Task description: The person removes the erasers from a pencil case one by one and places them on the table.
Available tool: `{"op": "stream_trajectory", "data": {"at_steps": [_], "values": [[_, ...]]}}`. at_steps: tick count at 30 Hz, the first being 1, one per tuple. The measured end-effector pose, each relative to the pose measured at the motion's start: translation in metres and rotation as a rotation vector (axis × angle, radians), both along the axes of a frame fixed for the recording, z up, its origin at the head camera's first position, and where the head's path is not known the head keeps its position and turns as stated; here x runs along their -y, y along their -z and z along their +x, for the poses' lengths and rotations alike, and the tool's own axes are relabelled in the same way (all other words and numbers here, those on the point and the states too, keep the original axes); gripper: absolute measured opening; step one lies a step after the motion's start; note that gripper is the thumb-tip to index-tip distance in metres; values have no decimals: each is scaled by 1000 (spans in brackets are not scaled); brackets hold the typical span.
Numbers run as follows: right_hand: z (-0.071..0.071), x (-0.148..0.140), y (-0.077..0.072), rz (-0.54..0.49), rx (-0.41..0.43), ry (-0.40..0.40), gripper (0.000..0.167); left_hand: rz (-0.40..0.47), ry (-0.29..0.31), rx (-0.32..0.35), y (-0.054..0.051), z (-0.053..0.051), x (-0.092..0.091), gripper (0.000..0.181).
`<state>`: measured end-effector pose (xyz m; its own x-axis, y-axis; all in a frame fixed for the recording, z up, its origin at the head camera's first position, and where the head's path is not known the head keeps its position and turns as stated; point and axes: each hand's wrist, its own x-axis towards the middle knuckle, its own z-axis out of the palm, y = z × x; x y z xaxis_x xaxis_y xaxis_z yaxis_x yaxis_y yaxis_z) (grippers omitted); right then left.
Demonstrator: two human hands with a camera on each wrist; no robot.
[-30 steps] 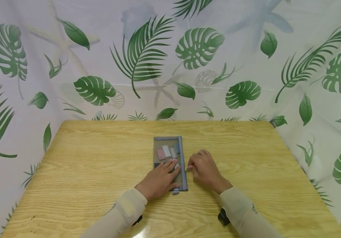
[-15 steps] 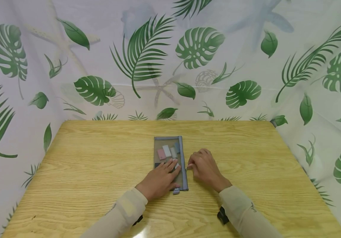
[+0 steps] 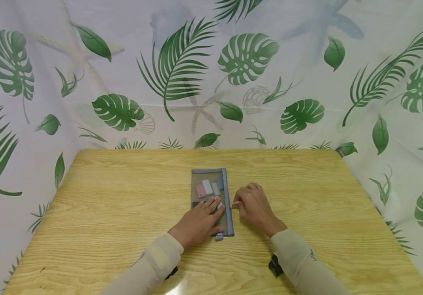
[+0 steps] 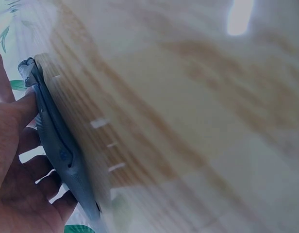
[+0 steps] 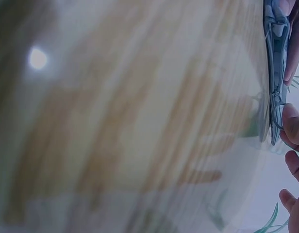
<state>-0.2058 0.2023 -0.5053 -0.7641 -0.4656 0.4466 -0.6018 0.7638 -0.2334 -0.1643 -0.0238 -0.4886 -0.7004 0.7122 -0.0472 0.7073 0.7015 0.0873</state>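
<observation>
A see-through zip pouch with grey-blue edging lies on the table, its long side pointing away from me. Inside it show small blocks: a pink one, a white one and a bluish one. My left hand rests on the lower part of the pouch with its fingers spread, covering some of the contents. At the zipped right edge, my right hand pinches the zipper pull between thumb and finger. The left wrist view shows a dark slit along the edge of the pouch.
The wooden table extends on all sides of the pouch. A small fabric tab sticks out at the pouch's near end. Behind and beside the table hangs a white cloth printed with green leaves.
My right hand has slid slightly away from me along the pouch's right edge with the zipper pull. The left hand stays on the pouch, nearly still.
</observation>
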Motion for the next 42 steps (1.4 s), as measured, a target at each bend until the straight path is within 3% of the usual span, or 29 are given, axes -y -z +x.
{"op": "stream_trajectory", "data": {"at_steps": [21, 36, 39, 42], "values": [[-3, -1, -1, -5, -1, 41, 14, -10, -9, 2, 2, -3, -4, 64], [-2, -3, -3, 22, 53, 22, 14, -13, -13, 73, 0, -7, -3, 67], [-1, -3, -3, 22, 59, 21, 13, 26, -5, 86, -3, -9, -2, 68], [0, -3, -4, 26, 77, 24, 11, 85, 12, 50, -7, -14, -3, 66]]}}
